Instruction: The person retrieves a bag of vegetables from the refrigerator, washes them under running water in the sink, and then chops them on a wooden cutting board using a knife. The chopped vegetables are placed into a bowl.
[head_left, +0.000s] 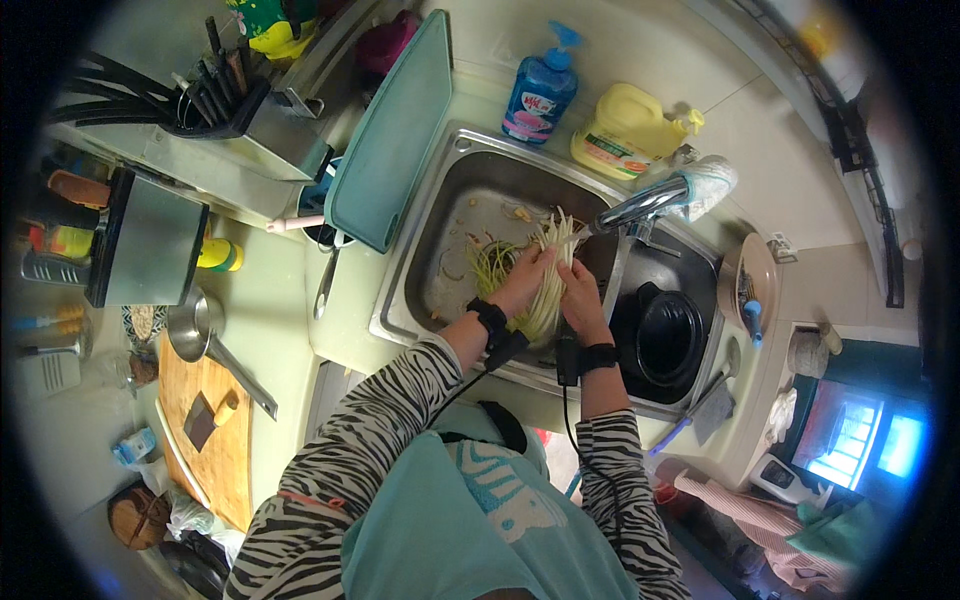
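Note:
A bunch of long, thin vegetable stems (553, 289), white at one end and pale green further down, is held between both hands over the left basin of the steel sink (450, 202). My left hand (523, 281) grips the bunch from the left side, and my right hand (583, 300) closes on it from the right. The chrome faucet (641, 204) reaches in so that its spout is right beside the white ends. Loose green stems (487, 262) lie in the basin, left of my left hand. Brown scraps (521, 214) are scattered on the basin floor.
In the right basin sits a black bowl (670, 334). Behind the sink stand a blue pump bottle (540, 94) and a yellow jug (622, 127). A green board (394, 135) leans at the left rim. A cleaver (201, 421) rests on the wooden cutting board (232, 465), near a saucepan (193, 326).

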